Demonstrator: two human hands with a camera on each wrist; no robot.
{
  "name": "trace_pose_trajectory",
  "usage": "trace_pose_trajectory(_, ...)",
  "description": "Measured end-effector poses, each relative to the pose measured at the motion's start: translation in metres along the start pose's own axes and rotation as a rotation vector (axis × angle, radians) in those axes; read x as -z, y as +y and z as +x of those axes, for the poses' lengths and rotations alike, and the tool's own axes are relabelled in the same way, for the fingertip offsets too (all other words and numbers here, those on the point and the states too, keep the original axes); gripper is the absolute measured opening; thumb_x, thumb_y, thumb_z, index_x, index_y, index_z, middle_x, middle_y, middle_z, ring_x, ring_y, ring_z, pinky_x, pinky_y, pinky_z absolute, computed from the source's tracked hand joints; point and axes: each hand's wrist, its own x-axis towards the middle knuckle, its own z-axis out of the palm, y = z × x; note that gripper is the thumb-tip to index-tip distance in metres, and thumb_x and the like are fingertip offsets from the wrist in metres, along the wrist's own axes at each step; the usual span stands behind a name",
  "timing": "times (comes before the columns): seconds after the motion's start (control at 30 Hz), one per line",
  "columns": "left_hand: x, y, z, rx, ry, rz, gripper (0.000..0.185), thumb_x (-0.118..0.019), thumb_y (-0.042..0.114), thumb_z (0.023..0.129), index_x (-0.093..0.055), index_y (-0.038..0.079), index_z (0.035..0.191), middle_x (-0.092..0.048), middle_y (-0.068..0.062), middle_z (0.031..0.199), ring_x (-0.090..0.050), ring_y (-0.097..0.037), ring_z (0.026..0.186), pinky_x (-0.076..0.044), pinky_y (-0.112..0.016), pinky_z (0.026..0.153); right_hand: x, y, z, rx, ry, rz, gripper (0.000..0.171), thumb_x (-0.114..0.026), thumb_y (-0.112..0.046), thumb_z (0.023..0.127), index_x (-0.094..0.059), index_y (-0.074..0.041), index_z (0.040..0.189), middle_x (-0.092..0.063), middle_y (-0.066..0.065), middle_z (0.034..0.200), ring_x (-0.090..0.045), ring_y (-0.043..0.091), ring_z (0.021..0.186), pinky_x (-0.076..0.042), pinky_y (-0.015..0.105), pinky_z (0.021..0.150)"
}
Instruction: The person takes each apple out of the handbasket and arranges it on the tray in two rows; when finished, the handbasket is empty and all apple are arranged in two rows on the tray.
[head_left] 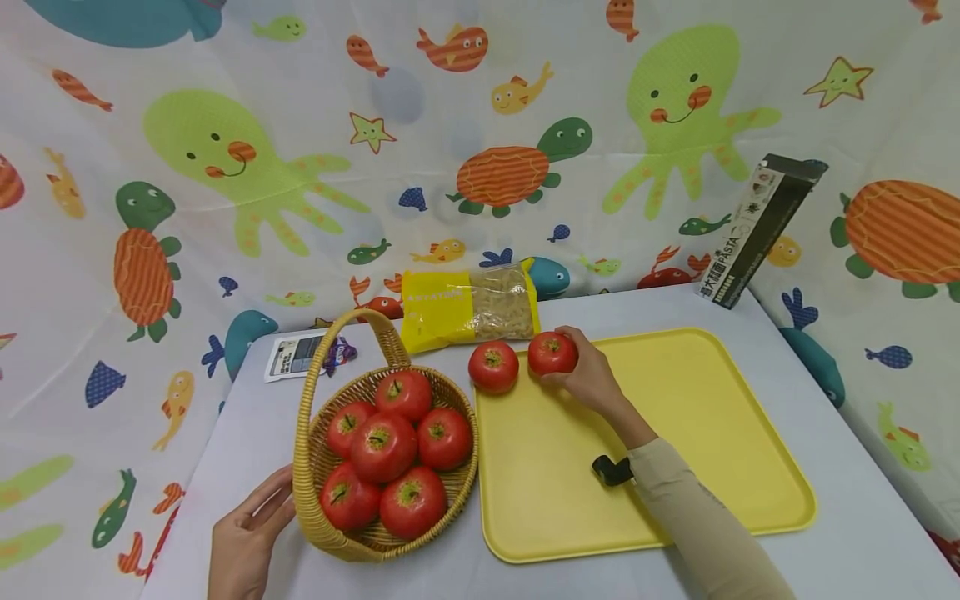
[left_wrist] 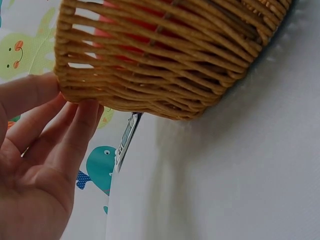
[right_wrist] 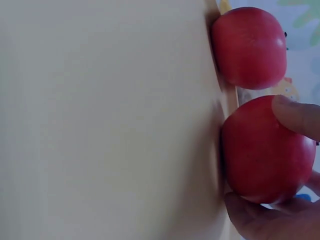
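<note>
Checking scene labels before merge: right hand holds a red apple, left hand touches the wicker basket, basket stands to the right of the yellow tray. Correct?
Side is wrong: the wicker basket stands to the left of the yellow tray, per the head view. Right hand holds a red apple, left hand touches the basket.

A white table (head_left: 855,550) carried a wicker basket (head_left: 318,527) on its left part, with a yellow tray (head_left: 697,400) just to the right. A yellow bag (head_left: 438,308) lay along the back. A flat white packet (head_left: 292,357), a small purple wrapper (head_left: 342,353) at its edge, lay back left; a dark box (head_left: 757,233) stood back right.
</note>
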Motion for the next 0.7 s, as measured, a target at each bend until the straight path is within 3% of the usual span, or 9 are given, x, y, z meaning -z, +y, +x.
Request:
trace_pose_trajectory(0.53,0.000,0.003,0.000,0.025,0.009,0.002,0.053,-0.076,-0.007,0.087,-0.066,0.009,0.136,-0.067,0.023,0.110,-0.064,0.011,0.097,-0.056,-0.014,0.083,0.004,0.004,0.000,0.024,-0.037,-0.029,0.089,-0.085,-0.013,0.084,-0.032,-0.005,0.155,-0.044,0.023,0.152,-0.044,0.044,0.135,-0.043,0.061,0.110)
trace_pose_trajectory(0.6,-0.001,0.003,0.000,0.038,0.013,-0.015,0.052,-0.076,-0.007,0.087,-0.068,0.010,0.135,-0.068,0.023,0.109,-0.064,0.011,0.098,-0.056,-0.014,0.083,0.005,0.002,-0.001,0.046,-0.039,-0.089,0.093,-0.085,-0.018,0.084,-0.028,-0.006,0.158,-0.035,0.024,0.157,-0.037,0.045,0.140,-0.043,0.064,0.109)
trace_pose_trajectory(0.7,0.000,0.002,-0.001,0.026,0.002,-0.021,0.051,-0.078,-0.004,0.086,-0.068,0.010,0.134,-0.068,0.023,0.110,-0.064,0.010,0.098,-0.056,-0.015,0.083,0.008,-0.012,-0.006,0.097,-0.027,-0.187,0.099,-0.084,-0.027,0.085,-0.023,-0.010,0.161,-0.020,0.025,0.164,-0.019,0.048,0.149,-0.031,0.071,0.113)
